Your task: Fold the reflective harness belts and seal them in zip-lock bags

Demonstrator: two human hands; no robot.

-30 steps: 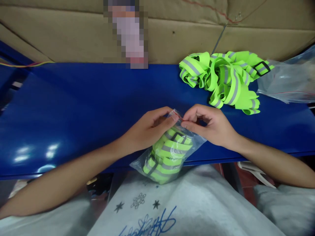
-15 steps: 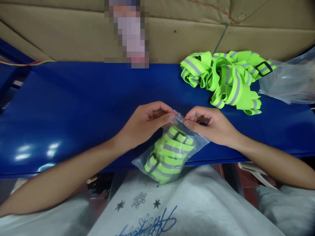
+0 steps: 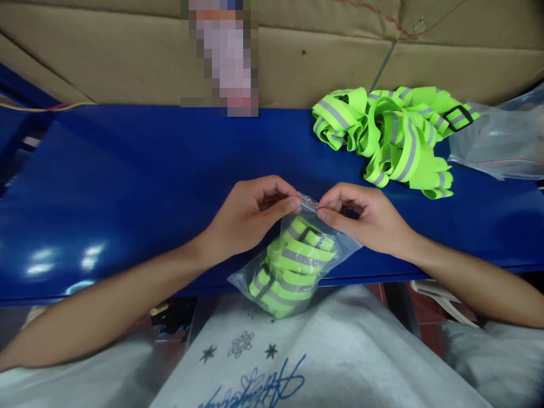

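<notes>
A clear zip bag with a red line along its top hangs tilted over the front edge of the blue table. Inside it lies a folded neon-yellow reflective strap with grey stripes and black buckles. My left hand pinches the bag's red-lined top edge between thumb and fingers. A short way to the right, my right hand pinches the same edge. Whether the zip between them is closed, I cannot tell.
A tangled heap of neon reflective straps lies at the back right of the blue table. Beside it are clear plastic bags. Brown cardboard stands along the table's back edge, with a blurred-out patch on it.
Both hands keep their pinch on the bag's top edge, nearly in place. The red-lined edge has shifted very slightly between the fingers.
</notes>
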